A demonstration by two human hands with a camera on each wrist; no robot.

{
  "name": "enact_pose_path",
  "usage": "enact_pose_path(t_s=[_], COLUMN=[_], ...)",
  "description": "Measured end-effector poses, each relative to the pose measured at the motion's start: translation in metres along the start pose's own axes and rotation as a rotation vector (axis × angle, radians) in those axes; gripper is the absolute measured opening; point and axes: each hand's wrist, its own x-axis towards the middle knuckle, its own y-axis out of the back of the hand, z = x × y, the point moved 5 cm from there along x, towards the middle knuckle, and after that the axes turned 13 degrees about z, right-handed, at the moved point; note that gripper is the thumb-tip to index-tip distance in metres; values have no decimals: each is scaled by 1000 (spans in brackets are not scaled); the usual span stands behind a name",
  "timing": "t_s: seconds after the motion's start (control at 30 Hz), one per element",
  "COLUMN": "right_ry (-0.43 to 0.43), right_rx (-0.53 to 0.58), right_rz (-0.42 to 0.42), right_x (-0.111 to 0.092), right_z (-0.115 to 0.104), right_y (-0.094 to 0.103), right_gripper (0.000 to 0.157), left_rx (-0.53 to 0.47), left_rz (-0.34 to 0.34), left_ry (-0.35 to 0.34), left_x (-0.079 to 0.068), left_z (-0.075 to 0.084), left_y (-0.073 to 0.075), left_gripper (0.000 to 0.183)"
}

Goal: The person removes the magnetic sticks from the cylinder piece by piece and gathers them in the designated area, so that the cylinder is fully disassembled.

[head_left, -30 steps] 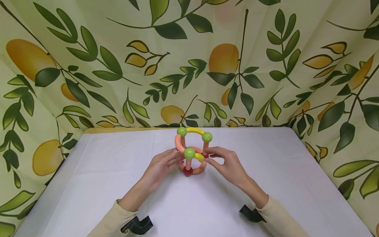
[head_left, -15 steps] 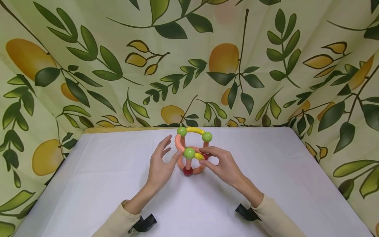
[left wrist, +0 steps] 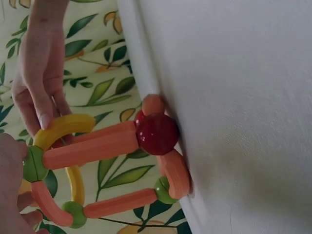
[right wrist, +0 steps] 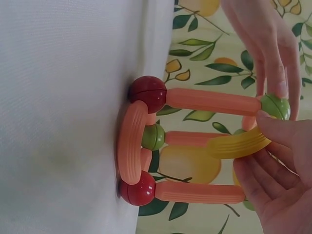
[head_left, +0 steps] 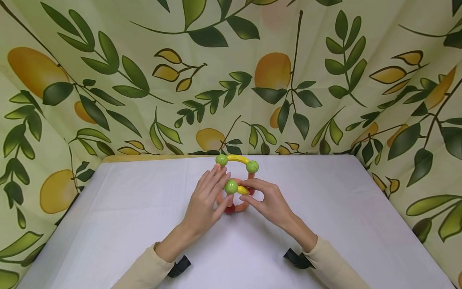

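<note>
A frame of magnetic-looking balls and rods stands on the white-covered table [head_left: 126, 224]. Red balls [left wrist: 157, 134] and a green one join curved pink rods at its base, and straight pink bars [right wrist: 212, 101] rise from there to green balls [head_left: 221, 160] on top. Between thumb and fingers, my right hand [head_left: 272, 202] pinches a curved yellow rod [right wrist: 239, 144]; one end meets the near green ball [head_left: 231, 186], the other points downward, apart from any ball. My left hand [head_left: 202, 202] lies along the frame's left side with straight fingers, its thumb touching that near ball. It partly covers the upper pink curve [left wrist: 51, 204].
A second yellow arc [head_left: 238, 159] bridges two top green balls at the rear. Behind the table hangs a curtain [head_left: 231, 104] printed with leaves and orange fruit. Black straps [head_left: 179, 266] show below both wrists.
My left hand has come off the frame's lower left side, opened, and moved up and right to the near green ball. My right hand has shifted slightly left along the yellow rod; the frame stays put.
</note>
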Motion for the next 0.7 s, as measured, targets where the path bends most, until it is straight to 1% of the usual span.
enact_pose_path(t_s=[0.13, 0.3, 0.4, 0.53, 0.7], right_ry=[5, 4, -8, -28, -39], right_rx=[19, 49, 49, 50, 60], right_rz=[-1, -2, -3, 1, 1], right_x=[1, 1, 0, -1, -3], right_z=[0, 1, 2, 3, 3], right_y=[-1, -3, -4, -5, -8], right_gripper=[45, 46, 47, 46, 44], left_rx=[38, 67, 68, 48, 26], left_rz=[-39, -70, -75, -78, -72], left_ry=[-61, -96, -96, -78, -71], left_x=[-1, -1, -1, -1, 0], left_z=[1, 1, 1, 1, 1], left_y=[-2, -3, -2, -2, -3], left_gripper=[56, 57, 58, 58, 55])
